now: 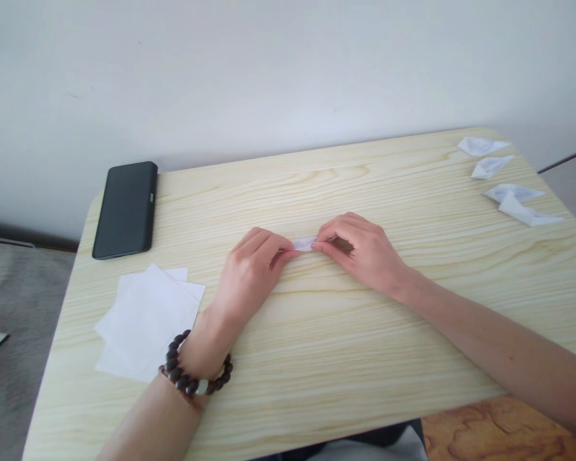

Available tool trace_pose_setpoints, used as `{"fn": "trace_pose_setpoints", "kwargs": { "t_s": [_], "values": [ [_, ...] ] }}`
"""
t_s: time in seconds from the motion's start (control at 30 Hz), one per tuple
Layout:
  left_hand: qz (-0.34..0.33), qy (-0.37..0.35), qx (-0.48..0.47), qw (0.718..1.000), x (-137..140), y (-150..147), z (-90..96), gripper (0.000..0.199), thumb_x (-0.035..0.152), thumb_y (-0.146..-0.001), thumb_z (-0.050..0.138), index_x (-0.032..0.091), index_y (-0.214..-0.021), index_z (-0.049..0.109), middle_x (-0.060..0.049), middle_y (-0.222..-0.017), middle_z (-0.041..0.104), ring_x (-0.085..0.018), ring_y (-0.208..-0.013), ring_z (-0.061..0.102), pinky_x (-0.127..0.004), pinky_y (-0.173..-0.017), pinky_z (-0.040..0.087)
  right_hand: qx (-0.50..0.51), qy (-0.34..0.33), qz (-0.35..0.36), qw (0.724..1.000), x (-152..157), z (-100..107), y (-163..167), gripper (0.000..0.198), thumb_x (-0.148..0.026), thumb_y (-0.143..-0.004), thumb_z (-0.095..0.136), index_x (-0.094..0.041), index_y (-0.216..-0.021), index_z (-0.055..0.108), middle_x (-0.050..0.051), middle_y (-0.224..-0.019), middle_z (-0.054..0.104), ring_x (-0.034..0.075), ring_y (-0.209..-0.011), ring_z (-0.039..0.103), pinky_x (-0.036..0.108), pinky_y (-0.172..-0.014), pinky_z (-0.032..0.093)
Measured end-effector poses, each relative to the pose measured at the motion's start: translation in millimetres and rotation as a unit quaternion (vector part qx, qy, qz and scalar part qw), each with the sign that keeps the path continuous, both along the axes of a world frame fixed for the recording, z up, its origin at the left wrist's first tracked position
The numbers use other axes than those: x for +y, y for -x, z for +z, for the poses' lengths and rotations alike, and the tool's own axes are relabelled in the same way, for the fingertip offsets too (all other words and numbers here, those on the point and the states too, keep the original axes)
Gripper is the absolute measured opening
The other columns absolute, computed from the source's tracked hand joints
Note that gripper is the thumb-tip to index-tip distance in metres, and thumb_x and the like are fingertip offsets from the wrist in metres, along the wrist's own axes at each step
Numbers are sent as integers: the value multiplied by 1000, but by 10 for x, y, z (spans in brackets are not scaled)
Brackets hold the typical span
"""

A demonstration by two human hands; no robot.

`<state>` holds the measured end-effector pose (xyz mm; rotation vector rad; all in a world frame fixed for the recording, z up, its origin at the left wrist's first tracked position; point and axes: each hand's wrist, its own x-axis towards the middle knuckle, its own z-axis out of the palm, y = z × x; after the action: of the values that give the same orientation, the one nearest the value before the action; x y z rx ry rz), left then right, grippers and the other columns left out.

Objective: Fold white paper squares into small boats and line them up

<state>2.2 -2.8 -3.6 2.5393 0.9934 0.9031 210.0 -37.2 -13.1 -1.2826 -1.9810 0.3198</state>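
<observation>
Between my two hands is a small folded piece of white paper [304, 244], narrow and held just over the middle of the table. My left hand [253, 272] pinches its left end between thumb and fingers. The right end is pinched by my right hand [360, 246] in the same way. Fingertips cover both ends, so only the short middle of the fold shows. A dark beaded bracelet [199, 386] circles my left wrist, close to a loose stack of white paper sheets [146, 320].
A black flat device [126, 210] lies at the table's back left. Several folded white paper shapes [492, 168] sit along the right edge of the wood-grain table [317, 358]. A white wall [288, 77] rises behind the table.
</observation>
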Motion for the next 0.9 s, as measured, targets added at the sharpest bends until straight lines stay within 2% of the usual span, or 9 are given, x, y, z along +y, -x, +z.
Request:
{"fn": "trace_pose_setpoints", "kwargs": {
  "t_s": [0.17, 0.3, 0.4, 0.5, 0.6, 0.7, 0.8, 0.9],
  "values": [
    [74, 108, -48, 990, -14, -21, 28, 8, 25, -80, 71, 19, -77, 66, 3, -69, 66, -10, -61, 57, -22, -59, 46, 21, 8, -2, 1000, -7, 25, 3, 11, -26, -89, 62, -20, -80, 61, 2, -80, 70, 16, -75, 61, 28, -70, 47],
    [109, 180, -74, 975, -21, -31, 51, 10, 28, -77, 74, 20, -73, 67, 5, -65, 66, -9, -56, 55, -22, -57, 45, 44, 8, 2, 999, -13, 25, -6, 10, -25, -87, 64, -20, -79, 61, 2, -81, 70, 15, -76, 63, 27, -71, 48],
    [121, 240, -124, 955, -9, -17, 36, 15, 32, -74, 76, 20, -77, 67, 4, -68, 69, -11, -59, 60, -23, -59, 48, 61, 17, 5, 998, -17, 29, -14, 9, -24, -86, 65, -20, -79, 61, 2, -81, 71, 14, -75, 64, 26, -70, 49],
    [106, 277, -156, 942, 12, 4, 7, 18, 32, -74, 76, 19, -83, 67, 1, -74, 72, -12, -63, 63, -24, -62, 49, 72, 29, -13, 997, -17, 48, -16, 10, -25, -83, 68, -20, -78, 61, 0, -77, 71, 13, -70, 65, 24, -66, 49],
    [65, 243, -117, 961, 23, 7, -5, 24, 31, -78, 72, 19, -99, 69, 0, -77, 71, -11, -62, 60, -23, -59, 48, 76, 37, -19, 996, -19, 66, -17, 11, -26, -82, 70, -20, -77, 61, -1, -75, 70, 13, -69, 65, 24, -65, 50],
    [16, 169, -59, 984, 14, -15, 8, 31, 30, -82, 69, 18, -111, 67, -3, -85, 71, -14, -75, 63, -26, -66, 49, 73, 19, 17, 997, -24, 64, -19, 8, -23, -86, 65, -20, -78, 62, 0, -76, 70, 13, -71, 65, 24, -68, 50],
    [-9, 126, -36, 991, -10, -40, 29, 19, 28, -84, 66, 18, -100, 71, -5, -90, 73, -17, -85, 64, -28, -75, 50, 65, -9, 50, 997, -32, 50, -18, 8, -18, -87, 61, -20, -80, 62, 2, -78, 70, 13, -73, 65, 25, -70, 51],
    [-6, 130, -31, 991, -31, -48, 51, 10, 23, -86, 63, 19, -88, 73, -3, -85, 74, -17, -82, 64, -28, -76, 51, 50, -15, 67, 996, -34, 48, -14, 9, -18, -89, 59, -20, -81, 63, 2, -79, 71, 14, -74, 65, 26, -69, 51]
  ]
}}
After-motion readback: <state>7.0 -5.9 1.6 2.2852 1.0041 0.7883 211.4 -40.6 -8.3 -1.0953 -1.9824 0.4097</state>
